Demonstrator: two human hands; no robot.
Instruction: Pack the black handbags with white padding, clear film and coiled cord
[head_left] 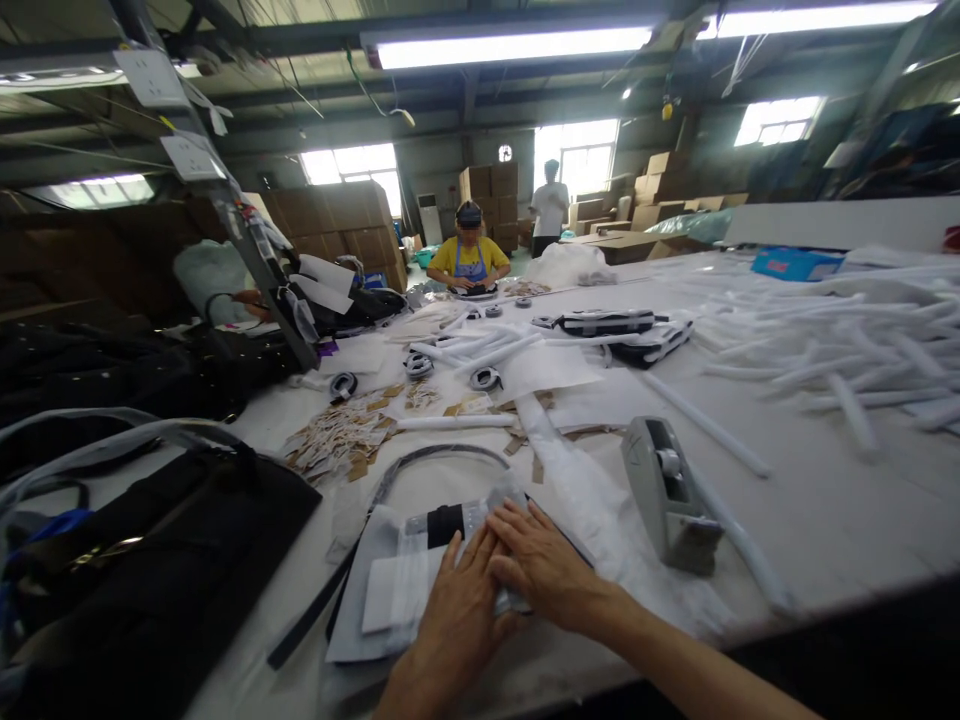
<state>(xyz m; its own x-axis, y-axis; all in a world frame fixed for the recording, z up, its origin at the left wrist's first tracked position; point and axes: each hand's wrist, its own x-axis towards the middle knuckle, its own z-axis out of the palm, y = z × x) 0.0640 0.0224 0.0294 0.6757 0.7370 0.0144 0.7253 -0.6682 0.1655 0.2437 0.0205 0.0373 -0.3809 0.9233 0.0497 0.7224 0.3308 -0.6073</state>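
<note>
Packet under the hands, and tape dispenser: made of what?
The packet looks like thin, shiny plastic film: a white panel shows hazily through it. The tape dispenser seems matte, hard plastic, its sides evenly grey; painted metal is possible.

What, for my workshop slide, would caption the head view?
Left hand and right hand together on a plastic packet, a tape dispenser nearby on the table.

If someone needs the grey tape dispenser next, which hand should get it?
Probably the right hand: it is nearer the grey tape dispenser, which stands to its right. The left hand is farther away and would likely have to reach past the right one.
</note>
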